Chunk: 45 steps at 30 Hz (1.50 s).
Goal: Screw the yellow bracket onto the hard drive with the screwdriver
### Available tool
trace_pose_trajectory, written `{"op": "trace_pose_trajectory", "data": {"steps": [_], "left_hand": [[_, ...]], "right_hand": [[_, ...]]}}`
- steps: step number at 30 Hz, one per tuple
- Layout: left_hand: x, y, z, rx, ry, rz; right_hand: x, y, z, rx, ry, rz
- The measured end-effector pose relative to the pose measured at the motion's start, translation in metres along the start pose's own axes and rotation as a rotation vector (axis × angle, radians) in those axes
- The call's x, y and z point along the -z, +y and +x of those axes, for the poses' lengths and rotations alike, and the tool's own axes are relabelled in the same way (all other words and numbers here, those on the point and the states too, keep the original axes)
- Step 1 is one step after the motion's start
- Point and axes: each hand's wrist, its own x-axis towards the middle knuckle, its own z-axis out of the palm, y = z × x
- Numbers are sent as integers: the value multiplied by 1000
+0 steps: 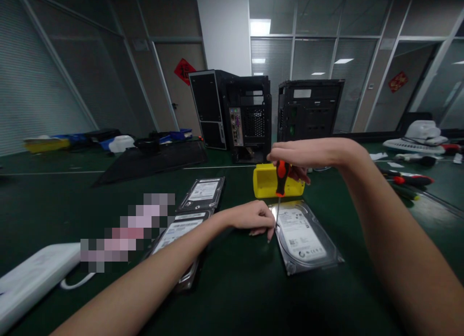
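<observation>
R hand (299, 153) on 1 screwdriver (281, 179), L hand (255, 216) by 1 HDD (302, 237)

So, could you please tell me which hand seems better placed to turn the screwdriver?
Probably the right hand: it is at the screwdriver handle, while the left hand is low beside the shaft, at the hard drive.
</observation>
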Motion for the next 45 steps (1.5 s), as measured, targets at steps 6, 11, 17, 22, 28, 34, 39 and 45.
{"op": "trace_pose_trajectory", "data": {"steps": [6, 11, 17, 22, 28, 34, 39, 45], "left_hand": [[0, -1, 0, -15, -15, 3], [1, -2, 2, -12, -10, 19], [0, 0, 1, -16, -16, 22], [0, -1, 1, -19, -10, 34], [1, 0, 0, -12, -11, 34], [1, 1, 0, 0, -6, 33], [1, 0, 0, -7, -19, 26], [1, -2, 2, -23, -27, 21]], "right_hand": [[-2, 1, 0, 62, -12, 46], [-6, 2, 4, 74, 0, 40], [-5, 4, 9, 113, 37, -18], [-4, 0, 8, 153, 46, -70], [-5, 1, 11, 120, 144, -155], [-5, 0, 14, 143, 155, -242], [-6, -5, 11, 127, 145, -238], [-6, 0, 8, 182, 108, -172]]}}
